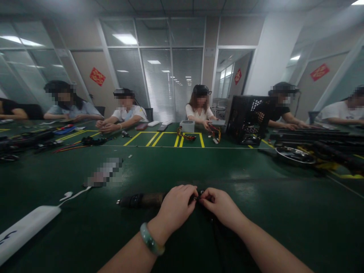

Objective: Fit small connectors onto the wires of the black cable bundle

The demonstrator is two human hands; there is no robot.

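Note:
A dark pen-shaped electric screwdriver [146,200] lies across the green table in front of me, its metal tip pointing left. My left hand [179,204] curls over its rear end, thumb and fingers closed there. Close beside it, my right hand [220,206] pinches a small dark part at the tool's tail, mostly hidden by the fingertips. From under my right hand a thin black cable [212,220] seems to run toward me, dim against the table. A green bangle [152,239] circles my left wrist.
At left, a white power bank [31,229] connects by a white cable to a blurred-out phone [105,172]. Across the table stand a black computer case [246,119] and a power supply [187,126] with loose wires. A metal-rimmed ring [295,155] lies right. Several people work opposite.

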